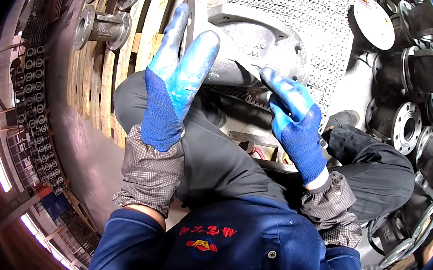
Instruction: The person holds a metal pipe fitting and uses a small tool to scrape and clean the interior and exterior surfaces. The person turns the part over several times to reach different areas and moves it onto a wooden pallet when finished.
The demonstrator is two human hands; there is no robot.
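Observation:
A grey cast-metal valve body (258, 36) with flanges lies in front of me on a perforated metal surface. My left hand (176, 80), in a blue coated glove, straddles its left flange (199, 13), fingers on the outer side and thumb on the inner side. My right hand (297, 120), gloved alike, is closed near the casting's lower right. From its fingertips a thin pale blade-like tool (247, 67) reaches toward the casting; the grip is mostly hidden in the fist, and I cannot tell the tool's exact kind.
Two flanged castings (104, 29) stand on a wooden pallet (154, 20) at the left. Several more flanged castings (406, 126) are piled along the right, with a pale round disc (373, 22) at the upper right. My bent legs (225, 152) are below the work, beside a low frame (273, 150).

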